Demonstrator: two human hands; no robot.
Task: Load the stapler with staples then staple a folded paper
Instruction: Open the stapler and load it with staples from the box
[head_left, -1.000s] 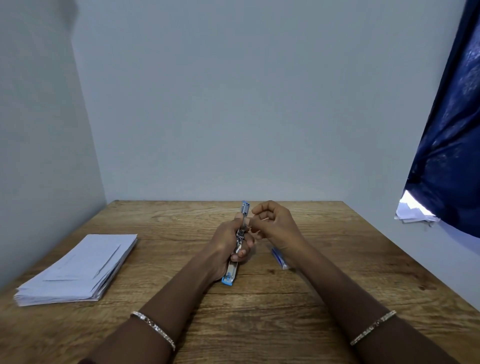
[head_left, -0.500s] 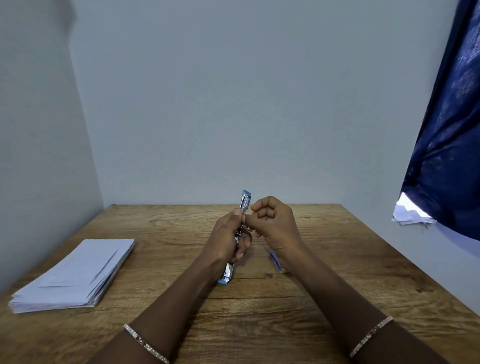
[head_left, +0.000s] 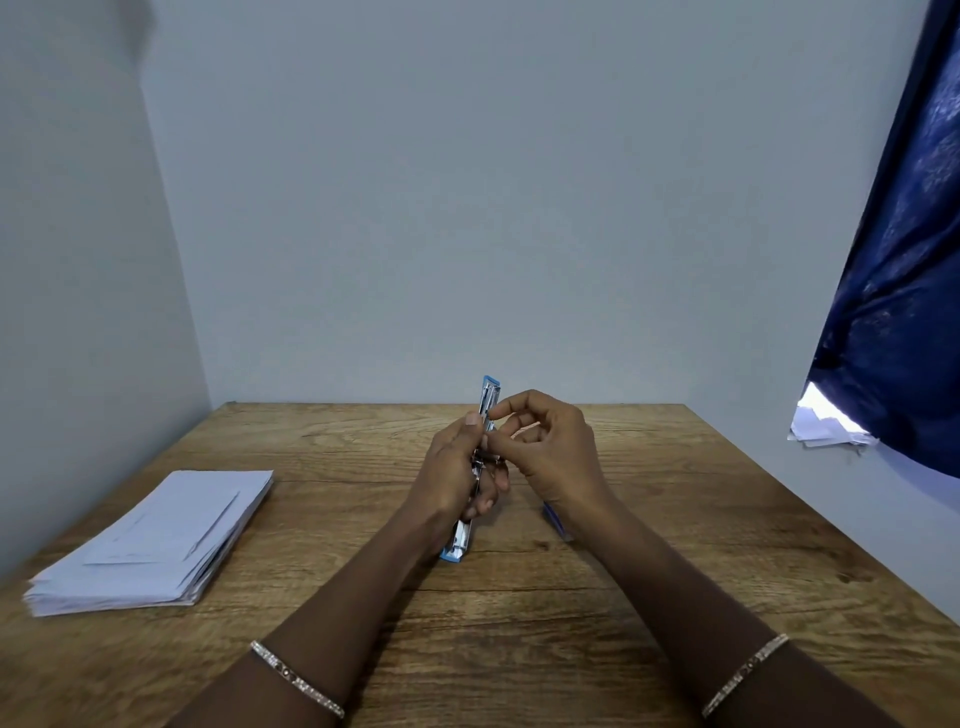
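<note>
While the left hand (head_left: 453, 467) wraps its grip around the stapler (head_left: 488, 410) above the bench (head_left: 519, 623), the tool stands nearly upright, opened out, one blue end above the fingers and the other below the palm, near the wood; just right of that grip, the right hand (head_left: 550, 447) pinches thumb and forefinger at the upper metal part, whether on staples cannot be told; a small blue box (head_left: 555, 520) lies below the right wrist; a paper stack (head_left: 156, 540) rests well to the left.
</note>
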